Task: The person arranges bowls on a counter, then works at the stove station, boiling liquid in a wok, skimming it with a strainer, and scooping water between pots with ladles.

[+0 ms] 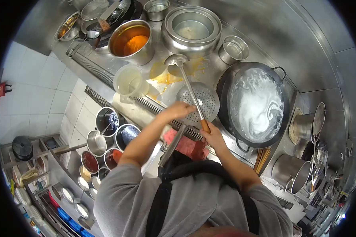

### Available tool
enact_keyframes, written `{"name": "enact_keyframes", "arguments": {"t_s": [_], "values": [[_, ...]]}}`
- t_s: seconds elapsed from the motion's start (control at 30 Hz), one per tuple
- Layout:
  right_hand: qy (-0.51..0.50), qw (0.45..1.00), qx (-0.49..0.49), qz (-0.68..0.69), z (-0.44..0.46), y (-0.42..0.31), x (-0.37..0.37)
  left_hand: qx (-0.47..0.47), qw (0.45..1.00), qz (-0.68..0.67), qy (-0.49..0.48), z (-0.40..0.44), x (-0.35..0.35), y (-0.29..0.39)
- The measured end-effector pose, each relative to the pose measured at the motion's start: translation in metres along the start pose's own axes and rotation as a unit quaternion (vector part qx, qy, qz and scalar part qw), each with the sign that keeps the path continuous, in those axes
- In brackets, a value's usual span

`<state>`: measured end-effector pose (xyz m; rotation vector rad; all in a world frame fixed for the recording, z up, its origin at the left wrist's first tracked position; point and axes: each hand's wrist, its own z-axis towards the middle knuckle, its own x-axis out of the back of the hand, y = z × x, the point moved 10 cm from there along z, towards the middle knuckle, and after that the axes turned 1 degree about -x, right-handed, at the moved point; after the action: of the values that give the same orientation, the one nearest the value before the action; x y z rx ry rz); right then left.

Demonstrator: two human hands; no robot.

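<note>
Steel counter point(212, 73), right hand point(213, 136) closed around ladle point(191, 89), left hand point(178, 111) angled inward beside its shaft point(199, 111), grip unclear

1 steel ladle point(190, 91) with brown grip point(205, 126) slants across a round perforated strainer point(207, 102) — possibly touching it.

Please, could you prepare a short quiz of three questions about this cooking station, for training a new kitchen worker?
1. Which hand grips the wooden handle of the ladle?
A) left
B) right
C) neither
2. True or false: the wok with milky liquid stands to the right of the perforated strainer, as the wearer sees it.
3. Which colour is the liquid in the steel pot nearest to the plastic jug?

Key:
1. B, the right hand.
2. True.
3. Orange.
</note>
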<state>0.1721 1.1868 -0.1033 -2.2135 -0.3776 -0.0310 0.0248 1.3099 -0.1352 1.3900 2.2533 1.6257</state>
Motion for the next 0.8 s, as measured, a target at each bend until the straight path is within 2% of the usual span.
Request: {"name": "enact_keyframes", "arguments": {"t_s": [0.03,0.07,0.1,0.13,0.17,0.2,0.23,0.27,0.3,0.37,0.47,0.5,0.53,0.6,0.63,0.7,0.73,0.8], "values": [[0.021,0.998,-0.022,-0.048,0.000,0.002,0.009,-0.040,0.996,0.074,0.036,0.015,0.033,0.013],[0.029,0.998,-0.023,-0.049,0.004,0.011,0.011,-0.067,0.992,0.056,0.093,0.028,0.080,0.037],[0.058,0.993,0.042,-0.090,0.010,0.012,0.015,-0.150,0.972,0.089,0.158,0.061,0.124,0.051],[0.078,0.990,0.069,-0.091,0.009,0.012,0.017,-0.169,0.950,0.113,0.239,0.078,0.172,0.075],[0.090,0.989,0.091,-0.081,0.007,0.004,0.016,-0.118,0.948,0.128,0.266,0.106,0.209,0.085],[0.098,0.986,0.109,-0.081,0.004,-0.004,0.016,-0.120,0.921,0.175,0.327,0.142,0.241,0.089],[0.105,0.982,0.124,-0.095,0.001,-0.011,0.017,-0.149,0.865,0.287,0.383,0.193,0.262,0.083],[0.115,0.973,0.151,-0.128,-0.003,-0.023,0.020,-0.095,0.847,0.403,0.333,0.234,0.273,0.082],[0.128,0.973,0.141,-0.128,-0.007,-0.028,0.026,-0.060,0.855,0.417,0.303,0.254,0.280,0.080],[0.104,0.975,0.119,-0.153,-0.009,-0.035,0.030,0.009,0.895,0.383,0.228,0.341,0.287,0.017],[0.113,0.973,0.129,-0.156,-0.013,-0.042,0.042,-0.058,0.903,0.345,0.248,0.395,0.263,-0.001],[0.118,0.976,0.109,-0.144,-0.012,-0.036,0.046,-0.035,0.989,0.006,0.145,0.399,0.243,-0.009],[0.113,0.984,0.069,-0.122,-0.011,-0.038,0.051,0.010,0.942,-0.333,0.028,0.380,0.215,-0.001],[0.138,0.984,0.077,-0.086,-0.009,-0.046,0.061,-0.070,0.924,-0.362,-0.097,0.329,0.210,0.058],[0.148,0.983,0.089,-0.062,-0.006,-0.041,0.065,-0.057,0.927,-0.360,-0.093,0.305,0.207,0.060],[0.148,0.979,0.108,-0.089,-0.005,-0.070,0.073,-0.055,0.945,-0.243,-0.210,0.251,0.177,0.074],[0.147,0.977,0.111,-0.112,-0.007,-0.080,0.073,-0.048,0.947,-0.244,-0.204,0.228,0.168,0.073],[0.134,0.977,0.120,-0.117,-0.002,-0.089,0.072,-0.018,0.966,-0.145,-0.214,0.191,0.154,0.064]]}}
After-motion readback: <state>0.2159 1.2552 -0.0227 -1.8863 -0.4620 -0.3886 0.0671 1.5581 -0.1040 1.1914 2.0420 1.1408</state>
